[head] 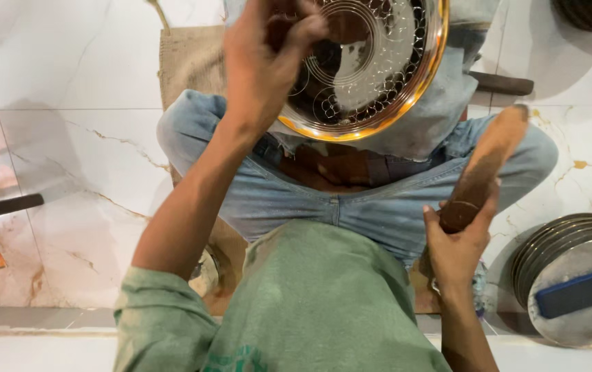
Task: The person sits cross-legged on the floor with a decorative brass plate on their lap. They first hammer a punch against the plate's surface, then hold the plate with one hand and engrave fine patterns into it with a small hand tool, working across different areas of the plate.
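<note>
Head view, looking straight down on a person seated cross-legged on a pale marble floor (69, 172). One round metal plate (368, 65) is held up over the lap, above the blue jeans: its rim glows golden-orange, its middle is mirror-bright, and it bears engraved concentric rings with a band of small looped circles running round them. A grey cloth (440, 117) lies under the plate, draped across the knees. The left hand (265, 58) is clenched on the plate's near-left edge, fingers curled over the rim onto its face. The right hand (458, 244) grips the lower end of one brown wooden mallet (485, 169), which slants up and away toward the right knee, its head apart from the plate.

By the floor's right edge stands one stack of plain steel plates (557, 241), several deep though the exact count is unclear, and on top of it lies one dark blue rectangular block (577, 293). A piece of burlap (189, 58) lies spread beneath the person, showing beyond the left knee. One dark bar (3, 207) lies at the floor's left edge.
</note>
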### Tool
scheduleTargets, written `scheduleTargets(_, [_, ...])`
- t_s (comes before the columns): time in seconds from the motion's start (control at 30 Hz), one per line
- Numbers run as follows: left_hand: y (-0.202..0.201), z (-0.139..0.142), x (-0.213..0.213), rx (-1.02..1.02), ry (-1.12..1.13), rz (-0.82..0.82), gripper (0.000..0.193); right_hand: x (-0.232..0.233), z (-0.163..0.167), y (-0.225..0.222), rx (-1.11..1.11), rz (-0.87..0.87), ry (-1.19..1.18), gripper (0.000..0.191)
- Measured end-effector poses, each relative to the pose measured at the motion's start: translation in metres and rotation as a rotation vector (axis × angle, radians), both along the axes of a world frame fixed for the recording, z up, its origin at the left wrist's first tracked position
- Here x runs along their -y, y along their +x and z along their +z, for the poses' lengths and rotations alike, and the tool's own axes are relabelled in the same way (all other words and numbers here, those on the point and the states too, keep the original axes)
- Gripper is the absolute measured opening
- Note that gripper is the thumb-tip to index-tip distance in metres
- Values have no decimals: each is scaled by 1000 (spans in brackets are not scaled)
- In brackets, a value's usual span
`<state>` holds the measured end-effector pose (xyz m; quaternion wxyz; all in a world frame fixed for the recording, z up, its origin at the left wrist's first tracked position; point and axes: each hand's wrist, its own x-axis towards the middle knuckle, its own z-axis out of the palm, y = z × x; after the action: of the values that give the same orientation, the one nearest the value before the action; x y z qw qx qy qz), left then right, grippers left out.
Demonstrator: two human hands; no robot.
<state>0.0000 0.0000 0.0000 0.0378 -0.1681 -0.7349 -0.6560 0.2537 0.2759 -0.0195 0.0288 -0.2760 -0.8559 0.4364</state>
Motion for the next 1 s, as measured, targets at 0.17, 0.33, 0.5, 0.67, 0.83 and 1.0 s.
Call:
scheduleTargets(0.17, [36, -24, 12, 33, -105, 208, 41, 1, -12, 2, 48, -17, -175, 108])
scheduleTargets(0.33, [47, -41, -2, 3, -99, 294, 36, 1, -15, 6, -78, 34, -120, 103])
scheduleTargets(0.5, [48, -40, -7, 67, 15, 300, 36, 2, -16, 4, -137, 19, -207, 101])
scheduleTargets(0.67, [60, -22, 1, 266, 316, 335, 37, 3, -14, 17, -180, 56, -131, 94])
scheduleTargets(0.83, [78, 28, 15, 291, 291, 337, 35, 5, -29, 27, -216, 23, -213, 89])
scheduleTargets(1.0, [95, 78, 12, 126, 310, 285, 36, -7, -46, 24, -234, 55, -234, 81])
